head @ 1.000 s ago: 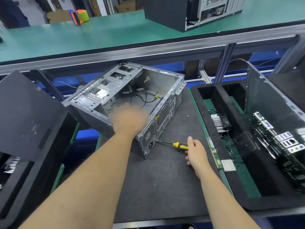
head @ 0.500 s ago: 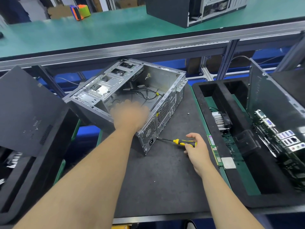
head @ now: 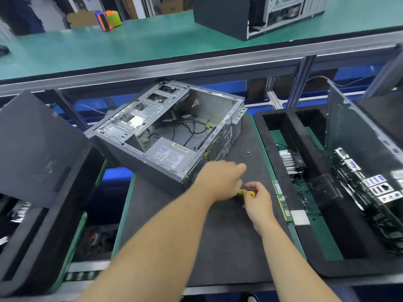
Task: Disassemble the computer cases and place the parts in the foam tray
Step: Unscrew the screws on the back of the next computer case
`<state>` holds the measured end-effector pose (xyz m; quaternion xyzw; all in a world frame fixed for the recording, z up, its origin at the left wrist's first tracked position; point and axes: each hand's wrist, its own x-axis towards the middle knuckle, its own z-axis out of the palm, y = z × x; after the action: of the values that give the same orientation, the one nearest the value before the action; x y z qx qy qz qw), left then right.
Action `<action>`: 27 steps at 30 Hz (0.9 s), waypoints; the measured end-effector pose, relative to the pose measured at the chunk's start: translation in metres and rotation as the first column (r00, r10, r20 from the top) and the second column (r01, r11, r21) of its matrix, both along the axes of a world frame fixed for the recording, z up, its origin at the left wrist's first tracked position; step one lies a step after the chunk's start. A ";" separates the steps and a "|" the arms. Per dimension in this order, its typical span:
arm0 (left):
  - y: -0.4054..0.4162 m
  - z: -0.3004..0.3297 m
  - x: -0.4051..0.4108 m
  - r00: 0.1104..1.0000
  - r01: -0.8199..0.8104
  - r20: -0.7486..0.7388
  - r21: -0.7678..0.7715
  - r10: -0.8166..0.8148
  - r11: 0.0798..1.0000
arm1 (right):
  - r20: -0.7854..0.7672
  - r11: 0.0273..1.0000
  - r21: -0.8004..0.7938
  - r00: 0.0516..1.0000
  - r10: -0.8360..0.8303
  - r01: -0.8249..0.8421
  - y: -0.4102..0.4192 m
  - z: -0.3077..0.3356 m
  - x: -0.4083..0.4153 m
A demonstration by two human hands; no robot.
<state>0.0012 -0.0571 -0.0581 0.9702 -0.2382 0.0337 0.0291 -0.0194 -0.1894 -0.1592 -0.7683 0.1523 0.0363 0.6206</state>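
Observation:
An open grey computer case (head: 218,110) lies on its side on the dark mat (head: 196,236), its power supply (head: 168,155) still inside at the near corner. My right hand (head: 259,203) grips the yellow-handled screwdriver (head: 247,193) on the mat just right of the case. My left hand (head: 220,182) is blurred, right beside it and over the screwdriver's shaft; its grip is unclear. The black foam tray (head: 283,258) on the right holds a motherboard (head: 366,188), a heatsink (head: 289,162), a memory stick (head: 281,199) and a CPU (head: 301,217).
A grey side panel (head: 353,136) leans upright in the right tray. Another foam tray (head: 26,247) at left carries a black panel (head: 32,149). A loose screw (head: 248,152) lies on the mat. A second computer case (head: 250,16) stands on the green shelf (head: 109,46).
My left hand left the case's near corner and swung right to the screwdriver, uncovering the power supply. My right hand closed around the screwdriver handle.

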 end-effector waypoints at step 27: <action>-0.001 -0.097 -0.041 0.412 -0.617 -0.877 -0.068 -0.248 -0.784 | -0.063 0.997 0.004 0.995 0.077 -0.077 -0.003 0.003 0.004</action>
<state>-0.0394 -0.0584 -0.1553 0.2869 0.4479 -0.0419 0.8457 -0.0151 -0.1928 -0.1567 -0.7716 0.1423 0.0847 0.6141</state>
